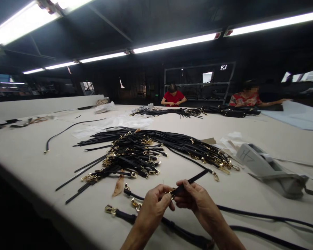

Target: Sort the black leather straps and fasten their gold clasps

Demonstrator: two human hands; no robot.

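Between my two hands is a black strap (197,176) with a gold metal part near my left fingertips. My left hand (156,203) pinches the strap's gold fitting end. Thumb on top, my right hand (195,198) grips the strap, whose free end points up and right. Under my wrists run longer black straps; one ends in a gold clasp (111,209) at the left, another in a gold clip (136,205). Just beyond my hands lies a heap of short black straps with gold buckles (133,152). My fingers partly hide the fitting.
A bundle of long black straps (182,139) stretches behind the heap. A grey tape dispenser (271,170) stands at the right. One loose strap (65,131) lies at the left. Two people (173,97) sit across the table (28,152), near more straps.
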